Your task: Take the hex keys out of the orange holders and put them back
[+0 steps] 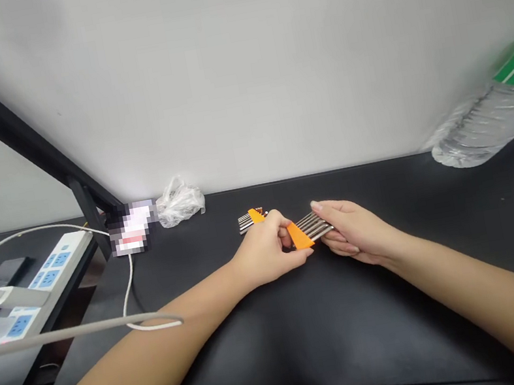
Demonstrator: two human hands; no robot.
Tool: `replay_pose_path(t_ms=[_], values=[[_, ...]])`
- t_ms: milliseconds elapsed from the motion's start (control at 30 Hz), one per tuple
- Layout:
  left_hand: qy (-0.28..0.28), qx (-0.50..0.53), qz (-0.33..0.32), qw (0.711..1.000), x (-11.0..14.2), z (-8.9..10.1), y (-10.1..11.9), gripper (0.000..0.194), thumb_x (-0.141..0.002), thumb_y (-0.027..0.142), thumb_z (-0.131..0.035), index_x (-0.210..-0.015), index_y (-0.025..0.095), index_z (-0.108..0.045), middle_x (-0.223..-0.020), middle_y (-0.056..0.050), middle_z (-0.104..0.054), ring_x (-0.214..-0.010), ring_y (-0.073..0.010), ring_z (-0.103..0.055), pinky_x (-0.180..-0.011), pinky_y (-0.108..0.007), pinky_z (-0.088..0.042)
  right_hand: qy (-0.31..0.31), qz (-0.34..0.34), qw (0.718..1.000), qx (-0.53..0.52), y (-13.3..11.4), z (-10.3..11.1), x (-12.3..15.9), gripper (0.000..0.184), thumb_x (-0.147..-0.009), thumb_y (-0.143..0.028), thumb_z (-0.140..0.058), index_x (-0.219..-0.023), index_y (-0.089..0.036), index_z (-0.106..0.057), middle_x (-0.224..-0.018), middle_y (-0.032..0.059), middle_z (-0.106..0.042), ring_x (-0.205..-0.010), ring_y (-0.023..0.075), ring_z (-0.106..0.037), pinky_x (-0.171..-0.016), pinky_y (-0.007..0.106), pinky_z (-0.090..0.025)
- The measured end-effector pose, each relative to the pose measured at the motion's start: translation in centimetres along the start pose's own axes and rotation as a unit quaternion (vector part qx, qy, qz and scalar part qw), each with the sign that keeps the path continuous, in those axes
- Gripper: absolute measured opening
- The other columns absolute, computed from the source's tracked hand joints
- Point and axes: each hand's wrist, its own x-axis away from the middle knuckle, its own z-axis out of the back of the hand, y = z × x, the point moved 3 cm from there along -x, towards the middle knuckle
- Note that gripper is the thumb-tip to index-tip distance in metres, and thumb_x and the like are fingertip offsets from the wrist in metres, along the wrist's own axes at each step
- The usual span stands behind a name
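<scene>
forearms (135,380) over a black bench (244,347), left hand (265,251) and right hand (356,231) pinching orange-clipped steel rods (310,229), water bottle (492,118) lying beyond

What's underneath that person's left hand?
The left hand grips an orange wedge with metal rods running toward the right hand. A second orange piece shows just beyond. Whatever lies directly beneath the hand itself is hidden.

The black table (244,347) carries a crumpled clear plastic bag (179,201) near its back edge; a pixelated device (131,228) lies just beside it; a ridged plastic water bottle (484,129) lies far right.
</scene>
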Motion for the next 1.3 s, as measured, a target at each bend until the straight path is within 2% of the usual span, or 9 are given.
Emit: replay_pose_path(t_ms=[133,267,367,467,567,667,967,1133,1300], values=[[-0.010,-0.015,0.027,0.999,0.0,0.0,-0.3,0.042,-0.074,0.042,-0.080,-0.097,0.022,-0.050,-0.078,0.003,-0.065,-0.065,-0.0133,-0.059,-0.058,-0.026,-0.043,0.004,-0.033,0.999,0.013,0.1,1.0,-0.5,0.046,-0.090,-0.063,-0.066,-0.079,-0.023,-0.047,-0.051,-0.0093,-0.036,-0.037,0.0039,-0.019,-0.035,0.019,-0.012],[-0.009,-0.033,0.050,0.998,0.0,0.2,-0.5,0.044,-0.073,0.042,-0.080,-0.100,0.023,-0.051,-0.077,0.003,-0.066,-0.066,-0.0150,-0.061,-0.058,-0.027,-0.042,0.037,-0.031,0.999,0.021,-0.1,2.4,-1.1,0.047,-0.089,-0.064,-0.066,-0.078,-0.023,-0.044,-0.051,-0.0100,-0.032,-0.039,0.0044,-0.018,-0.035,0.018,-0.011],[-0.019,-0.046,0.058,0.997,0.1,0.2,-0.4,0.042,-0.073,0.042,-0.079,-0.099,0.023,-0.051,-0.079,0.002,-0.067,-0.068,-0.0164,-0.063,-0.058,-0.028,-0.043,0.063,-0.045,0.992,0.104,-0.3,3.7,-1.4,0.050,-0.087,-0.067,-0.066,-0.077,-0.024,-0.044,-0.051,-0.0097,-0.030,-0.039,0.0050,-0.019,-0.036,0.019,-0.010],[-0.022,-0.051,0.062,0.997,0.1,0.2,-0.4,0.041,-0.074,0.043,-0.078,-0.099,0.024,-0.051,-0.079,0.002,-0.067,-0.068,-0.0171,-0.063,-0.059,-0.029,-0.044,0.080,-0.045,0.969,0.228,-0.5,4.5,-1.7,0.052,-0.088,-0.071,-0.060,-0.074,-0.023,-0.046,-0.051,-0.0076,-0.033,-0.038,0.0072,-0.025,-0.035,0.022,-0.016],[-0.018,-0.059,0.063,0.996,0.0,0.2,-0.4,0.041,-0.074,0.044,-0.077,-0.099,0.024,-0.052,-0.078,0.002,-0.067,-0.068,-0.0176,-0.063,-0.060,-0.030,-0.044,0.091,-0.009,0.919,0.382,-0.8,5.0,-2.1,0.054,-0.094,-0.070,-0.049,-0.069,-0.023,-0.046,-0.054,-0.0027,-0.044,-0.042,0.0111,-0.038,-0.040,0.026,-0.029],[-0.021,-0.067,0.059,0.996,0.0,0.2,-0.4,0.042,-0.075,0.046,-0.077,-0.100,0.024,-0.052,-0.078,0.002,-0.066,-0.068,-0.0177,-0.062,-0.060,-0.030,-0.044,0.109,0.064,0.834,0.537,-1.1,5.3,-2.5,0.054,-0.099,-0.064,-0.042,-0.065,-0.022,-0.045,-0.059,0.0011,-0.054,-0.051,0.0147,-0.048,-0.052,0.029,-0.037],[-0.028,-0.070,0.059,0.995,0.0,0.4,-0.2,0.040,-0.074,0.044,-0.078,-0.099,0.023,-0.054,-0.079,0.002,-0.066,-0.068,-0.0175,-0.062,-0.059,-0.029,-0.043,0.088,0.135,0.621,0.767,-0.2,5.7,-3.0,0.048,-0.106,-0.054,-0.031,-0.080,-0.023,-0.056,-0.069,0.0058,-0.065,-0.060,0.0206,-0.058,-0.056,0.030,-0.026],[-0.031,-0.078,0.053,0.995,0.0,0.3,-0.1,0.039,-0.075,0.043,-0.077,-0.099,0.023,-0.053,-0.080,0.001,-0.067,-0.069,-0.0178,-0.062,-0.059,-0.029,-0.043,0.077,0.150,0.568,0.806,-0.2,5.1,-2.8,0.047,-0.106,-0.053,-0.032,-0.081,-0.023,-0.058,-0.069,0.0054,-0.067,-0.060,0.0206,-0.059,-0.056,0.030,-0.021],[-0.036,-0.088,0.051,0.994,0.0,0.4,-0.1,0.039,-0.076,0.043,-0.077,-0.100,0.024,-0.053,-0.080,0.001,-0.067,-0.069,-0.0178,-0.063,-0.059,-0.029,-0.042,0.080,0.149,0.573,0.802,-0.4,5.0,-2.8,0.046,-0.106,-0.050,-0.033,-0.079,-0.022,-0.058,-0.073,0.0050,-0.069,-0.064,0.0200,-0.061,-0.058,0.030,-0.022]])
